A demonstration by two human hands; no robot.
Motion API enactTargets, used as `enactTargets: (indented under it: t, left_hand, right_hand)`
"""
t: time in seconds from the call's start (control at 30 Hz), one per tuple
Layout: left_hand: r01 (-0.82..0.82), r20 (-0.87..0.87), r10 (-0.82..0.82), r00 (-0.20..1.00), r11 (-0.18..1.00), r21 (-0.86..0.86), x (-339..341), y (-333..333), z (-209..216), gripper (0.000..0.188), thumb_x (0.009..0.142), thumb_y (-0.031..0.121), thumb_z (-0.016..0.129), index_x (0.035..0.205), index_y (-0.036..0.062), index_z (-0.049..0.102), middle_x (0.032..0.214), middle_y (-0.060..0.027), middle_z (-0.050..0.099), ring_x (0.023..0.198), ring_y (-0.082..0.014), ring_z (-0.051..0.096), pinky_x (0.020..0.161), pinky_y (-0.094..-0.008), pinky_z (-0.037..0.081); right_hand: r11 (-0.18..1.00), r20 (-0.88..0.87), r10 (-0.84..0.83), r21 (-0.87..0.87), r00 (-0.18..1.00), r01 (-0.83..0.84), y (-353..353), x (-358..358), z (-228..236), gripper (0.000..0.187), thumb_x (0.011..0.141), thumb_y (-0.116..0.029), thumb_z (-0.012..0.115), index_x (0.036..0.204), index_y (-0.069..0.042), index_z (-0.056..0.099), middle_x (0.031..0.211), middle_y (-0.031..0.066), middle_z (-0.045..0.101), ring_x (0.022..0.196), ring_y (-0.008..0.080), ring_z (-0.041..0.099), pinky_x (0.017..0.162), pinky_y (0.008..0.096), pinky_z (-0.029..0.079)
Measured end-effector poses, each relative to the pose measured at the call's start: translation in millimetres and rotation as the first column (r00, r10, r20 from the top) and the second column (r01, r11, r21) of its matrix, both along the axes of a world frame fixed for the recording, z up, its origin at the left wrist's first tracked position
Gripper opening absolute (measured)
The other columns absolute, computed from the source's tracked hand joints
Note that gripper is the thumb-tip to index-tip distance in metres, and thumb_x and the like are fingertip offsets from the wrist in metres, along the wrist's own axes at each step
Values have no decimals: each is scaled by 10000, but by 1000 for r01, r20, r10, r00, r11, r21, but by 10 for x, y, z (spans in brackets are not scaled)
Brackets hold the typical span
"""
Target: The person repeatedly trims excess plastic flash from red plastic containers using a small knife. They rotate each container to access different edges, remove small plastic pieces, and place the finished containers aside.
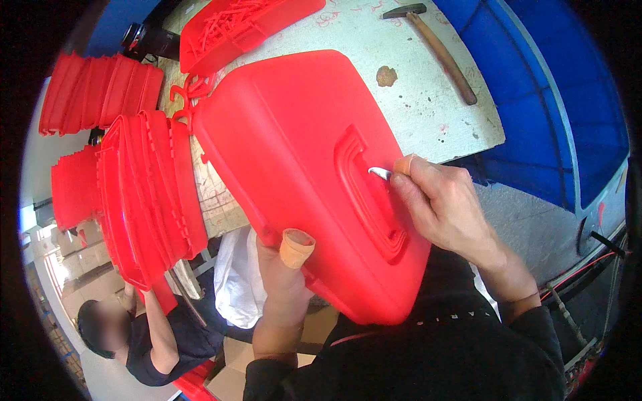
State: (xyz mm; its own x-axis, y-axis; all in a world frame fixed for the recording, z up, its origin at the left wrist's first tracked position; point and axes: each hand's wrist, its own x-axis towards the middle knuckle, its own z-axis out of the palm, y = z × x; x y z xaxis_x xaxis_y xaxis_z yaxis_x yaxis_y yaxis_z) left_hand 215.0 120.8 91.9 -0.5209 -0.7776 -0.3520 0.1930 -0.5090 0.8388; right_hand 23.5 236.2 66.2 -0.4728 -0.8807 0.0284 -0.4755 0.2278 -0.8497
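A large red plastic case [287,127] with a recessed handle shape rests against my body and over the table's near edge. At its lower left edge my left hand [277,271] grips it, the thumb wearing a tan finger cot [297,248] and the other fingers hidden beneath. My right hand [447,207] pinches a small knife with a short curved silver blade [379,173]. The blade's tip is at the handle recess; I cannot tell whether it touches. Another tan finger cot [405,164] covers a fingertip of that hand.
A hammer [441,53] lies on the white table [428,127]. Behind the case stand a red bin [261,40] of thin red pieces and loose red hooks [190,97]. Stacked red shells [144,194] are at left, near a co-worker [157,334]. A blue container [535,100] stands right.
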Motion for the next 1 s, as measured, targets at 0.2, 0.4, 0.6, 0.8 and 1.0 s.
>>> enactTargets:
  t: [0.2, 0.4, 0.6, 0.8, 1.0]
  left_hand:
    - [14, -21, -15, 1000, 1000, -25, -29, 28, 32, 487, 908, 153, 754, 1337, 62, 541, 1270, -86, 648, 1135, -217, 651, 985, -386, 533]
    - [-59, 57, 59, 997, 998, -3, 6, 55, 12, 554, 895, 151, 764, 1374, 60, 500, 1316, -97, 623, 1156, -235, 643, 985, -407, 540]
    - [71, 188, -46, 981, 989, -130, -10, 55, 44, 733, 950, 430, 662, 1491, 34, 365, 1432, -129, 528, 1274, -282, 564, 1079, -446, 470]
    - [63, 137, -42, 990, 987, -147, 50, 60, -31, 696, 966, 413, 640, 1486, 32, 377, 1437, -123, 525, 1300, -279, 539, 1095, -440, 451]
    - [305, 456, -43, 889, 798, -520, 618, -125, -464, 680, 959, 449, 614, 1467, 48, 407, 1461, -171, 483, 1290, -320, 527, 1083, -494, 443]
  right_hand:
    - [998, -58, -1, 67, 998, 4, -2, 9, 25, 79, 952, -74, 606, 961, 0, 633, 744, 189, 620, 675, 352, 673, 596, 405, 516]
    - [997, -91, 17, 75, 996, -10, 120, 72, -32, 63, 934, -59, 626, 953, 1, 629, 755, 184, 632, 683, 353, 672, 598, 405, 521]
    - [990, -55, 72, 125, 996, -65, 324, 119, 38, 51, 927, -62, 632, 940, -13, 631, 731, 160, 624, 646, 322, 665, 580, 388, 514]
    - [998, 140, -7, 70, 990, -3, 500, 35, 108, 71, 937, -97, 633, 946, -30, 611, 702, 137, 612, 642, 271, 674, 558, 361, 495]
    - [992, -93, 41, 123, 995, -29, 78, 180, -87, 452, 912, -327, 674, 1237, -41, 546, 808, 183, 674, 704, 362, 706, 590, 449, 582]
